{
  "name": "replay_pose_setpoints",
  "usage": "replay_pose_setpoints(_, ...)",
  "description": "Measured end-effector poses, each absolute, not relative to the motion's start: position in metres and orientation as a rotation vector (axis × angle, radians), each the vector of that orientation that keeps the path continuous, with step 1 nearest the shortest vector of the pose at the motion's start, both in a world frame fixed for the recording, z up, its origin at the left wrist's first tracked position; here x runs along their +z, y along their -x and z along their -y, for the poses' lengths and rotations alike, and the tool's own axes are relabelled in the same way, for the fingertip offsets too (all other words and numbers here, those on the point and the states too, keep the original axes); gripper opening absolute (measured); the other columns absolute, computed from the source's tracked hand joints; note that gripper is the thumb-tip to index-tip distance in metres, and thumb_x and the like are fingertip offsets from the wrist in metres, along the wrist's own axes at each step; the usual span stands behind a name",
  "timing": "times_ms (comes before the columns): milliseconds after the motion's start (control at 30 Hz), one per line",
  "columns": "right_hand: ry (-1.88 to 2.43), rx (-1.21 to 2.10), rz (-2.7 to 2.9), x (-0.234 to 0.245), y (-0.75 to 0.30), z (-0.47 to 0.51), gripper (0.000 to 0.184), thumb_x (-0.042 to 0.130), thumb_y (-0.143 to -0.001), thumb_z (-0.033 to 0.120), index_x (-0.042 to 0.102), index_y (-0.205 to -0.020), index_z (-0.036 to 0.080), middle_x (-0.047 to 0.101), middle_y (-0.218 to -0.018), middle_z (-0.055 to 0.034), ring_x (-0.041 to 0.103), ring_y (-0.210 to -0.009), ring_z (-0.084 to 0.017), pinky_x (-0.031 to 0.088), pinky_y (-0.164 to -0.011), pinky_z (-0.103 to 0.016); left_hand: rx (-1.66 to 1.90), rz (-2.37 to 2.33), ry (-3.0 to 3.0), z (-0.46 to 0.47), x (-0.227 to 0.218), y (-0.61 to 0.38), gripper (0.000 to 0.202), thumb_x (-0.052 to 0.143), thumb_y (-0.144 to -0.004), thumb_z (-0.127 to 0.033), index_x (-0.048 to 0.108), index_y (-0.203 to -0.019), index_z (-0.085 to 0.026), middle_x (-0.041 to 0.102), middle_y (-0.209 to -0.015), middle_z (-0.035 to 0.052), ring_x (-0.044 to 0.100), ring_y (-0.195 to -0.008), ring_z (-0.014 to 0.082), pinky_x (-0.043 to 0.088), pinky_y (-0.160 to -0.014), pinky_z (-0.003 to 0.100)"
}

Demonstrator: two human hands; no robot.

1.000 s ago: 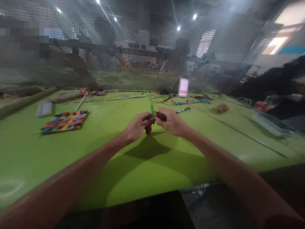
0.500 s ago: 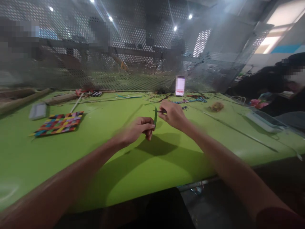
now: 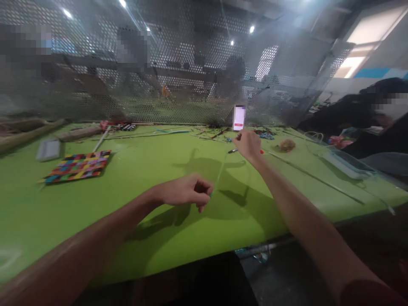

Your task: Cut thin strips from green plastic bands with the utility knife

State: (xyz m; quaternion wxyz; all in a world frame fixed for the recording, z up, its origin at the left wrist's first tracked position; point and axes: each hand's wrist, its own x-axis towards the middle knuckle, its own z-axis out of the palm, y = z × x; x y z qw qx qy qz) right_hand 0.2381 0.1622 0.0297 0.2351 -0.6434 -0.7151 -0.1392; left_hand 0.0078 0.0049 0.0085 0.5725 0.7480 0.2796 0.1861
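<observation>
My left hand (image 3: 186,191) is low over the table, thumb and fingers pinched on one end of a thin green strip (image 3: 220,170). From there the strip runs up and away, seemingly taut, to the fingertips of my right hand (image 3: 248,145), which is also closed. Its far end is faint against the green table. A slim tool with a dark and silver end (image 3: 232,151) shows below the right fingers, and a red bit appears past the wrist. Whether that hand holds the tool or it lies on the table, I cannot tell.
A colourful woven mat (image 3: 79,166) lies left, near a pale box (image 3: 49,150). A phone (image 3: 239,118) stands upright against the perforated metal screen (image 3: 191,97). Thin scraps litter the back. On the right are a long stick (image 3: 315,176), a tan coil (image 3: 287,145), a clear tray (image 3: 349,163) and a person.
My hands have drawn apart: the left came toward me, the right moved away and rightward. The green strip, earlier short and upright between them, now stretches long and thin.
</observation>
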Motion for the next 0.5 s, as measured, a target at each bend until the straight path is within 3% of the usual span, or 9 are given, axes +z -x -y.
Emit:
replay_pose_setpoints(233, 1.900, -0.401, 1.867, 0.033, -0.249, -0.168, 0.029, 0.051, -0.092, 0.028, 0.073, -0.101, 0.012, 0.071, -0.103, -0.0174, 0.065, -0.096, -0.027, 0.047, -0.081, -0.033, 0.197, -0.485, -1.820, -0.001, 0.023, 0.002, 0.018, 0.062, -0.079, -0.018, 0.056, -0.062, -0.017, 0.066, -0.063, 0.0001, 0.048, -0.051, 0.0094, 0.032, -0.049, 0.024)
replay_pose_setpoints(500, 1.992, -0.366, 1.605, 0.037, -0.276, -0.179, 0.033, 0.054, -0.092, 0.029, 0.072, -0.109, 0.008, 0.068, -0.109, -0.0223, 0.064, -0.106, -0.032, 0.047, -0.090, -0.041, -0.117, -0.241, -1.866, 0.011, 0.046, 0.006, 0.022, 0.069, -0.078, -0.016, 0.058, -0.059, -0.021, 0.060, -0.057, -0.0011, 0.054, -0.054, 0.0132, 0.044, -0.055, 0.027)
